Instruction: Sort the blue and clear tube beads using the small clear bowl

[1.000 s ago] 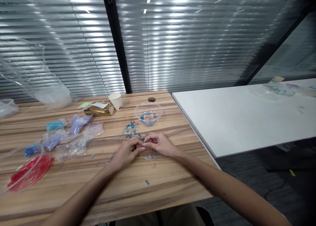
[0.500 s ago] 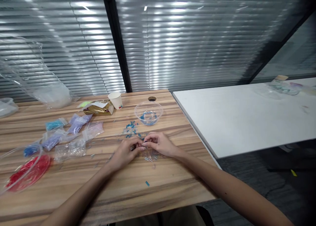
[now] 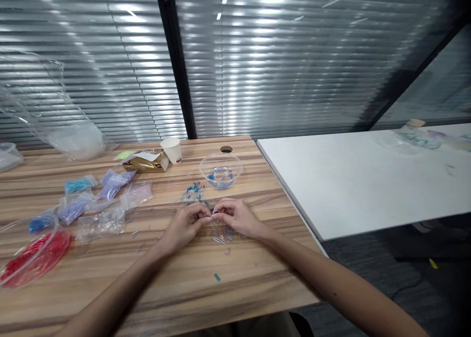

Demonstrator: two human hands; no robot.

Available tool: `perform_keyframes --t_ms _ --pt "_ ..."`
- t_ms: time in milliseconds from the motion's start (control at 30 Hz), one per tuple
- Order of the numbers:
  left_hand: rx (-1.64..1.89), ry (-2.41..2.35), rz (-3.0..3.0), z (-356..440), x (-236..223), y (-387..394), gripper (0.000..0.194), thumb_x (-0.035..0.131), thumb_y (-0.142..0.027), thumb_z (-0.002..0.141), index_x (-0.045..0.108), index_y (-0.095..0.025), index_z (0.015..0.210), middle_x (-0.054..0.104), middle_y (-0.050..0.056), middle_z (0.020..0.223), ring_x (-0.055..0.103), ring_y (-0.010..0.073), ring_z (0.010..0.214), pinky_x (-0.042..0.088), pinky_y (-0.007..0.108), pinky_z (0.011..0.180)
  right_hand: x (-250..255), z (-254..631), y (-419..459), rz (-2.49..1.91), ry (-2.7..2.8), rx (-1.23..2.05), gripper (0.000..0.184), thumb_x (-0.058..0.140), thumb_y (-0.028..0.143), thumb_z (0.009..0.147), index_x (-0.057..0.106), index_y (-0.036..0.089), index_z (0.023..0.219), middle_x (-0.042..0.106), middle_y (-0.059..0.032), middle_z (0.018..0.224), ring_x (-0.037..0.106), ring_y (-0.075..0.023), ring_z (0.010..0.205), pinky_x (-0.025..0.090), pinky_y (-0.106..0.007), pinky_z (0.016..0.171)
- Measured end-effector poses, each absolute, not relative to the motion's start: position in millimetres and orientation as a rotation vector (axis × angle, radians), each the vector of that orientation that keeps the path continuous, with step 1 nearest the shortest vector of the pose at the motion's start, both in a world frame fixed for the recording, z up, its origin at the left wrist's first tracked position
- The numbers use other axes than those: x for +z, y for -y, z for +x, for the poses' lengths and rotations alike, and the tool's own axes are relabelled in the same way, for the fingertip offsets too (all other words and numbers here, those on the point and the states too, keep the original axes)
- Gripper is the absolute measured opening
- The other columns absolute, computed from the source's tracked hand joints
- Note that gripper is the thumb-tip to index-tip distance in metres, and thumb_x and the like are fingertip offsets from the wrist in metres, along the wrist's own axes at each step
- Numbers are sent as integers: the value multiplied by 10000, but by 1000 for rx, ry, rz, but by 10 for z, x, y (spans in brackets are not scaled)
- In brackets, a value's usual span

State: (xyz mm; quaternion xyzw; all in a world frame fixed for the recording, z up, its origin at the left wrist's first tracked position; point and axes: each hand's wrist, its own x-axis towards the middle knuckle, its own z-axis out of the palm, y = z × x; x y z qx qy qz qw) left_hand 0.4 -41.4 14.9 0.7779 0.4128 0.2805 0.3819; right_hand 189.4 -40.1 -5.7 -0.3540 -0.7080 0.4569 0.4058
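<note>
My left hand [image 3: 188, 225] and my right hand [image 3: 237, 217] meet fingertip to fingertip above the wood-grain table [image 3: 169, 293]. Both are pinched closed; a small dark bit shows at the right fingertips, but what either hand holds is too small to make out. Just beyond the fingers lies a loose pile of small blue tube-like pieces [image 3: 195, 190]. Clear and pinkish tube-like pieces [image 3: 222, 238] are scattered under and in front of the right hand. A blue piece [image 3: 217, 277] lies alone closer to me. Behind the hands stands a clear round bowl [image 3: 221, 170] with blue pieces in it.
Small plastic bags of purple pieces [image 3: 116, 184] and turquoise pieces [image 3: 79, 184] lie at left, near a red-filled clear container [image 3: 40, 258]. A gold box [image 3: 147, 161] and a paper cup [image 3: 171, 150] stand at the back. A white table [image 3: 360, 180] adjoins on the right.
The view has shifted slightly. My left fingers have straightened a little and remain pinched against the right fingertips; the pieces on the table look unchanged.
</note>
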Motion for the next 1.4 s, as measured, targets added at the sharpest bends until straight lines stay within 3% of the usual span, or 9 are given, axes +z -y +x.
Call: perform_keyframes --t_ms 467,1100,1400 --pt "668 -1055 2013 30 156 497 198 519 -329 838 614 -161 797 603 16 740 516 145 675 380 234 623 -25 1913 434 -884 1840 1117 115 579 234 830 677 178 813 641 -27 822 578 -153 778 445 -243 705" --pt "716 -1047 2080 28 97 531 171 534 -286 858 641 -171 792 629 23 786 562 158 748 415 242 705 -12 1886 494 -932 1873 1102 89 610 202 806 690 179 772 635 -15 760 568 -148 730 417 -234 667" --pt "790 -965 2204 23 100 570 155 504 -199 885 650 -175 840 631 35 835 577 151 797 433 227 723 3 1946 542 -875 1972 904 96 607 208 828 679 179 770 652 -31 774 585 -151 734 434 -241 693"
